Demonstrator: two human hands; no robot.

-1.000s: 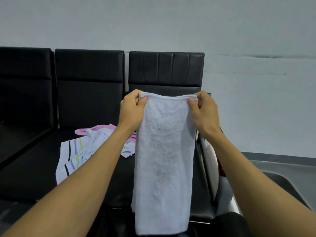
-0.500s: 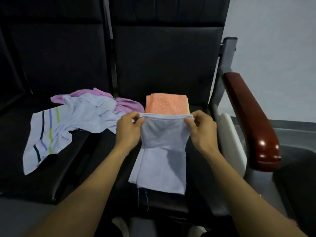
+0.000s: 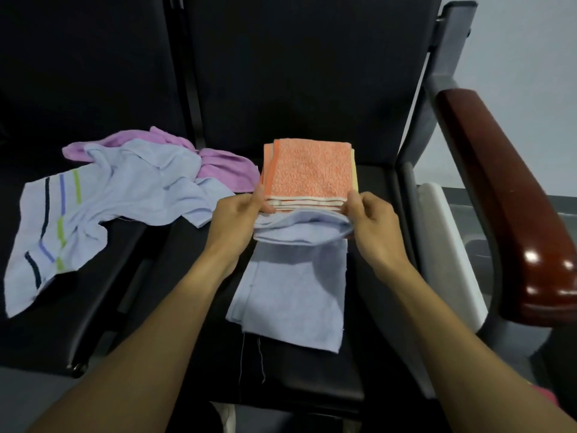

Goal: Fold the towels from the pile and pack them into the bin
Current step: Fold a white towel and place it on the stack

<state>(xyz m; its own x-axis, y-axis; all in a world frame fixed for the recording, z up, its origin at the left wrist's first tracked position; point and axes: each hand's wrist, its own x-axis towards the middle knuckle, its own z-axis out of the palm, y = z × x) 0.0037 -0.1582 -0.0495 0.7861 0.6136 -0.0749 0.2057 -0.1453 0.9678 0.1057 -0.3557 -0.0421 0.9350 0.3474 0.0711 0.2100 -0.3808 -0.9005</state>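
Observation:
A pale blue towel point(image 3: 296, 289) lies along the black seat point(image 3: 374, 189) in front of me, its far end lifted and folding back. My left hand point(image 3: 240, 214) pinches that end's left corner and my right hand point(image 3: 368, 217) pinches the right corner. Just beyond my hands sits a stack of folded towels with an orange towel point(image 3: 312, 170) on top. On the seat to the left lies the pile: a crumpled white towel with coloured stripes point(image 3: 103, 201) over a purple towel point(image 3: 224, 167). No bin shows in this view.
A dark red wooden armrest point(image 3: 505, 189) on a grey frame runs along the right of my seat, with a white panel point(image 3: 449, 245) beside it. Black backrests point(image 3: 296, 64) rise behind both seats. Loose threads hang from the blue towel's near edge.
One second ago I held the blue towel up, hanging full length. I have since lowered it onto the seat; its lower part now lies flat, with the top edge still in both hands.

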